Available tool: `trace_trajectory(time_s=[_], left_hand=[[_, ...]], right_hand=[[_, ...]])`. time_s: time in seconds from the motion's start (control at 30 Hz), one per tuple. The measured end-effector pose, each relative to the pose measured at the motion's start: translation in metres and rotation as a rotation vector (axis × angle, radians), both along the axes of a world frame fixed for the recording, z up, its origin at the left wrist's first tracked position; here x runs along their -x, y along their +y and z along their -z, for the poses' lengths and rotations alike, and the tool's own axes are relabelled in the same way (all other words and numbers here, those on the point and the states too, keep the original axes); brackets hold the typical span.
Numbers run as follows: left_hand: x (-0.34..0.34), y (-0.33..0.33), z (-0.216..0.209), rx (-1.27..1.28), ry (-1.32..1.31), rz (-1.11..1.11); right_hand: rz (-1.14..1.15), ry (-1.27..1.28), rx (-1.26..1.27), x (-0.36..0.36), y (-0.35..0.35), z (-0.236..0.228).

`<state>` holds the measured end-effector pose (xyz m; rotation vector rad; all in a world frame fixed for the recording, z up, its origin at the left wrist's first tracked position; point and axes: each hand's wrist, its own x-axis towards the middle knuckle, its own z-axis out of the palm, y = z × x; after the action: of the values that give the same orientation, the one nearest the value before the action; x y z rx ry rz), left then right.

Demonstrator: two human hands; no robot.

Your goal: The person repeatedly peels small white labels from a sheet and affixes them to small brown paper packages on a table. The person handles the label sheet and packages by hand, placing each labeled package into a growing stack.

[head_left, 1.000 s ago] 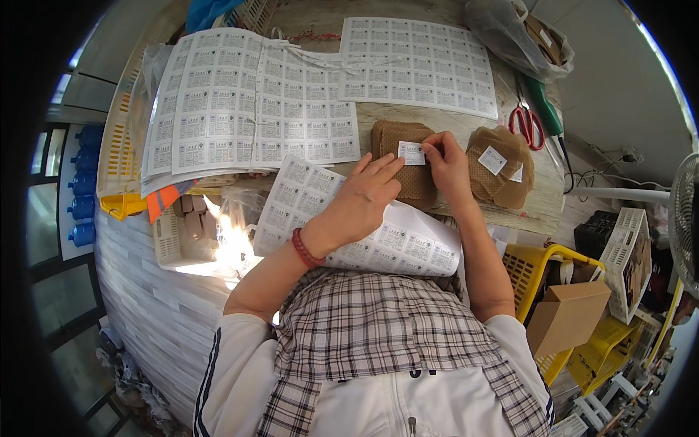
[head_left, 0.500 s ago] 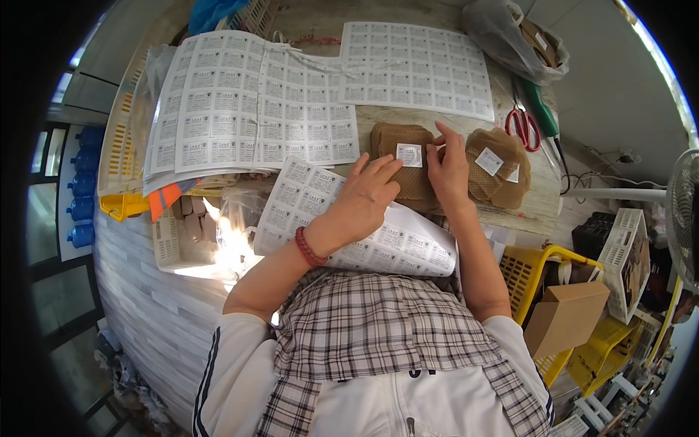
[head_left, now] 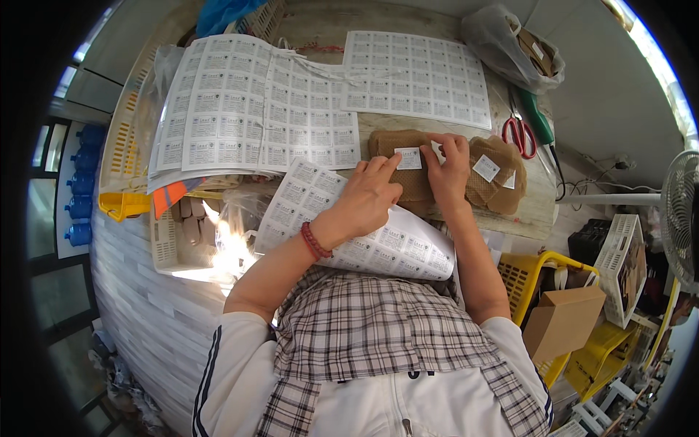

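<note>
A stack of brown, mesh-textured pads lies at the table's front edge, a square white label on its top piece. My left hand has its fingers stretched out, the fingertips resting on the stack at the label's left edge. At the label's right side is my right hand, thumb and index finger bent together in a pinch; anything between them is too small to make out. Just right of it, a fanned pile of brown pads carries white labels. Under my left forearm a curling label sheet hangs over the table edge.
More printed label sheets cover the table's left and back. Red-handled scissors and a green-handled tool lie at the right, below a plastic bag. A yellow crate with a cardboard box stands at my right.
My left fingertips have shifted slightly onto the label's edge. My right hand's fingers have bent more and drawn in beside the label. The view has tilted a little.
</note>
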<state>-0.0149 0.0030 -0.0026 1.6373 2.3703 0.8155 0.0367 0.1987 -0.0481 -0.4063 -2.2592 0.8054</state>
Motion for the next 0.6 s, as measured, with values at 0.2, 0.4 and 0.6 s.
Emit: trace_trajectory(time_s=[0.2, 0.4, 0.6], left_hand=[[0.002, -0.001, 0.001, -0.014, 0.018, 0.013], [0.012, 0.002, -0.002, 0.011, -0.005, 0.040], [0.019, 0.008, -0.002, 0.032, -0.038, 0.034]], right_hand=[[-0.059, -0.168, 0.455, -0.002, -0.005, 0.005], [-0.081, -0.184, 0.464, 0.004, -0.003, 0.003], [-0.117, -0.291, 0.397, 0.007, 0.002, 0.000]])
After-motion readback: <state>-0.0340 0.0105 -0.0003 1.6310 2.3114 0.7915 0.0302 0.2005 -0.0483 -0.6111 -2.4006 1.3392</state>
